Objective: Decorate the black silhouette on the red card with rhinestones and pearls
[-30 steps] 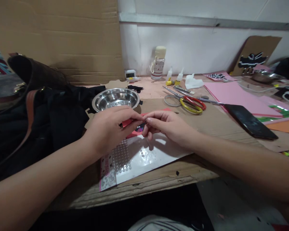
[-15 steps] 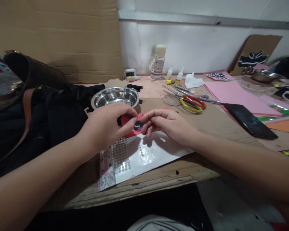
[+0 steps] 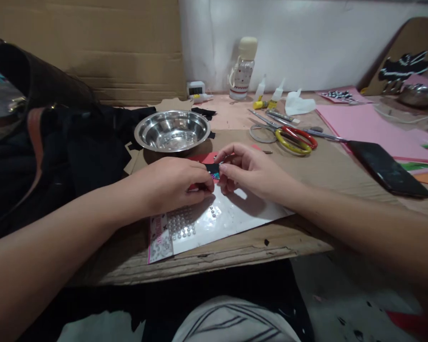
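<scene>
A small black piece (image 3: 211, 168) with purple and teal sequins lies between my hands, on a red sheet (image 3: 206, 157), partly covered by my fingers. My left hand (image 3: 180, 183) is closed at its left edge, thumb and forefinger together; whatever they pinch is hidden. On the piece's right, my right hand (image 3: 244, 168) has thumb and forefinger bent toward each other at its edge, with a tiny pale speck by the tips that I cannot make out. Below the hands lies a white sheet of stick-on pearls (image 3: 183, 223), its rows partly used.
A steel bowl (image 3: 142, 135) stands behind my left hand. Scissors (image 3: 292, 142), glue bottles (image 3: 276, 95) and a flask (image 3: 243, 71) are farther back. At the right lie a black phone (image 3: 388, 168) and pink sheets (image 3: 364, 128). A dark bag (image 3: 82, 156) fills the left.
The view has tipped down, so the table sits higher in it. My left hand has moved lower along the black piece and its fingers have closed; my right fingertips have come to the piece's edge.
</scene>
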`<state>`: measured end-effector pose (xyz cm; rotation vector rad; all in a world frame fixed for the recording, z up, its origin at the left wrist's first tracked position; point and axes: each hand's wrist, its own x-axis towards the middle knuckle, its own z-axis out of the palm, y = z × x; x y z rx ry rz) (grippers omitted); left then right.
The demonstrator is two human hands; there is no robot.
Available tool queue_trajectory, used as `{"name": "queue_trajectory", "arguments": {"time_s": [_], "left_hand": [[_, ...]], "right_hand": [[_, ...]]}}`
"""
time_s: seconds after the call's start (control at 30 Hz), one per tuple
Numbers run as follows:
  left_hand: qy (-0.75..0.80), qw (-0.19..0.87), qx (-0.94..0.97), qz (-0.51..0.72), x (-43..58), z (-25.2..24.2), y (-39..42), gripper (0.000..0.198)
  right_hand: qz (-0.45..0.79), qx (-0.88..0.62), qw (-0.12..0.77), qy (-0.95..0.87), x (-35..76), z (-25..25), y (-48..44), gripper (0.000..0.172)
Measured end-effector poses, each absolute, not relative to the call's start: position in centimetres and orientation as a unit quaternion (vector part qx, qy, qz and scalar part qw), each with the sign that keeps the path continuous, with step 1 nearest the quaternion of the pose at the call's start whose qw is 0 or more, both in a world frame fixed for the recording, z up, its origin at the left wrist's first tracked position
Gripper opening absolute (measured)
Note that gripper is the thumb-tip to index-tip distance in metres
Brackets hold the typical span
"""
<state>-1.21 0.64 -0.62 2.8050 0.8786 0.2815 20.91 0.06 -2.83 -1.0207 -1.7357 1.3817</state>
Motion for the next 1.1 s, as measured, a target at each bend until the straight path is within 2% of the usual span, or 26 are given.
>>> {"name": "queue_trajectory", "arguments": {"time_s": [0.5, 0.73, 1.1], "left_hand": [[0.307, 0.023, 0.951, 0.011, -1.3, -0.3, 0.7, 0.014], [0.252, -0.001, 0.966, 0.054, -1.2, -0.8, 0.6, 0.012], [0.197, -0.03, 0.978, 0.055, -1.2, -1.3, 1.0, 0.018]], "right_hand": [[0.51, -0.406, 0.3, -0.697, 20.7, -2.5, -0.1, 0.011], [0.504, -0.398, 0.297, -0.707, 20.8, -2.6, -0.1, 0.01], [0.5, -0.388, 0.282, -0.721, 20.8, -2.4, 0.0, 0.015]]}}
